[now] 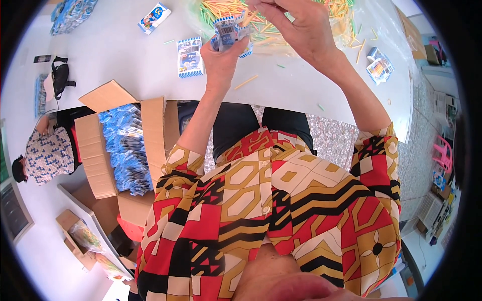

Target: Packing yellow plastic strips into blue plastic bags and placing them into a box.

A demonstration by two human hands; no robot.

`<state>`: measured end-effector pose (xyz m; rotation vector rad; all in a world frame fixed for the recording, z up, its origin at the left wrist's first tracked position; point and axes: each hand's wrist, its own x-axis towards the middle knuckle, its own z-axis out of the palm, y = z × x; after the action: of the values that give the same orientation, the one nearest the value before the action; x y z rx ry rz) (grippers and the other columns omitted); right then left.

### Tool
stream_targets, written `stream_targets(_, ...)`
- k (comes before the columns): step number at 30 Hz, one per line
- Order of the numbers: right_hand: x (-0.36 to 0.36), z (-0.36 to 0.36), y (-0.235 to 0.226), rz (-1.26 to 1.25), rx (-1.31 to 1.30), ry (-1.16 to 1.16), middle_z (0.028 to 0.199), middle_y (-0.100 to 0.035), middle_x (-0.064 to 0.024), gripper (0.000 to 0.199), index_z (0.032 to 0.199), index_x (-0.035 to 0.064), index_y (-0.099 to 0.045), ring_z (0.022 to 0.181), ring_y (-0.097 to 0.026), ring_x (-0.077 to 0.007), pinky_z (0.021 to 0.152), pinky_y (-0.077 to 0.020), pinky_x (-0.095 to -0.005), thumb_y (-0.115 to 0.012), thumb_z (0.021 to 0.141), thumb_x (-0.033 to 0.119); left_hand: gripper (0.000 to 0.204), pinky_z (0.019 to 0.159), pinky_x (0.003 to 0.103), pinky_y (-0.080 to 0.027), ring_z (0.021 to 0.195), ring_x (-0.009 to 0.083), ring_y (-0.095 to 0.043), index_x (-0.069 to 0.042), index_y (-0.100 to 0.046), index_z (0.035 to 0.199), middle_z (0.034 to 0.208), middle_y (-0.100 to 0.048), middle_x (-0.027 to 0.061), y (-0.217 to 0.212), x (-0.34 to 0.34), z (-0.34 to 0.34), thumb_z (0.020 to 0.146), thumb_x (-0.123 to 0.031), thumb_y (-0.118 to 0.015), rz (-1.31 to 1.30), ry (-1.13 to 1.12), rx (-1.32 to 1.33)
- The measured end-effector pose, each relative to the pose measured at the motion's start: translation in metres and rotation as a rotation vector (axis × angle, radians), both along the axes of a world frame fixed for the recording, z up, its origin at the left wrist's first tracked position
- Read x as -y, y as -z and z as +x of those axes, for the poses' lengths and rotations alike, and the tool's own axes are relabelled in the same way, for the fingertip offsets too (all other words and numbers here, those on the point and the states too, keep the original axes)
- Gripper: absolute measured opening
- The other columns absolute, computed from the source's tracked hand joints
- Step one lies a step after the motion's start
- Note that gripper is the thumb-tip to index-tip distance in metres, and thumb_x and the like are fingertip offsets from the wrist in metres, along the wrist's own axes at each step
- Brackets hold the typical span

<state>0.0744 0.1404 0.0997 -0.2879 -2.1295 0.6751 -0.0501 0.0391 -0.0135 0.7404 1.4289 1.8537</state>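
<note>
My left hand (220, 64) is closed around a small blue-and-white striped packet (227, 33), held upright over the table. A few pale yellow sticks show at the packet's top. Just right of it, my right hand (307, 34) is closed in a pinch at the upper edge of the view; what its fingertips hold is unclear. Behind both hands lies a heap of thin coloured sticks (216, 9) on clear plastic (273, 48). Beside my left wrist a striped packet (190, 58) lies flat. One loose orange stick (246, 82) rests nearer to me.
An open cardboard box (95, 155) full of blue packets (125, 150) stands at the table's near left. Another packet (153, 19) lies at the back; one more (380, 68) lies at right among loose sticks. A person (50, 148) is at far left. A pink stool (442, 154) stands right.
</note>
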Motion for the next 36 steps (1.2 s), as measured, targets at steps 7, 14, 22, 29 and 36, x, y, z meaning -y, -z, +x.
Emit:
stream_targets(7,-0.006,-0.012,0.012,-0.039,0.082,-0.095,0.084,-0.064,-0.0166,0.014,0.094,-0.0029,-0.062,0.075,-0.063,-0.0305,0.067,-0.0491,-0.034,-0.059,0.081,0.002,0.017,0.061,0.02,-0.043,0.067,0.0038,-0.053,-0.002,-0.067,0.089,0.076,-0.063,-0.0021,0.0,0.003,-0.002,0.075,-0.01,-0.072,0.004,-0.012,-0.198)
stream_targets(14,0.016,-0.002,0.094,-0.03,0.24,-0.182,0.078,-0.058,-0.0083,0.015,0.095,0.0056,-0.06,0.065,-0.058,-0.0215,0.059,-0.0479,-0.0316,-0.061,0.082,0.013,0.029,0.068,0.024,-0.049,0.07,0.0099,-0.06,0.007,-0.062,0.095,0.085,-0.066,0.0075,-0.01,0.027,-0.031,0.071,-0.005,-0.074,0.003,-0.186,-0.047)
stream_targets(22,0.048,-0.014,0.151,0.153,0.754,-0.32,0.089,-0.053,-0.018,0.011,0.084,-0.0032,-0.048,0.078,-0.059,-0.0352,0.065,-0.0505,-0.0408,-0.055,0.077,0.001,0.024,0.068,0.022,-0.049,0.074,0.0088,-0.061,0.002,-0.064,0.095,0.086,-0.066,0.0048,-0.017,0.045,-0.026,0.073,-0.003,-0.073,-0.024,-0.156,-0.038)
stream_targets(29,0.028,-0.007,0.136,-0.062,0.674,-0.173,0.085,-0.058,-0.0156,0.013,0.09,0.0022,-0.048,0.074,-0.06,-0.0331,0.063,-0.0482,-0.0409,-0.05,0.078,-0.003,0.024,0.07,0.022,-0.05,0.076,0.0088,-0.061,0.002,-0.064,0.095,0.088,-0.066,0.0053,-0.007,0.043,-0.024,0.073,-0.002,-0.073,-0.035,-0.06,0.006)
stream_targets(36,0.007,-0.01,0.017,-0.495,0.098,-0.19,0.089,-0.06,-0.0006,0.025,0.115,0.0084,-0.055,0.075,-0.056,-0.0088,0.067,-0.0473,-0.0263,-0.053,0.09,0.011,0.023,0.071,0.022,-0.05,0.076,0.0083,-0.06,0.003,-0.064,0.096,0.088,-0.066,0.0046,-0.006,0.045,-0.024,0.075,-0.003,-0.072,-0.017,0.015,-0.016)
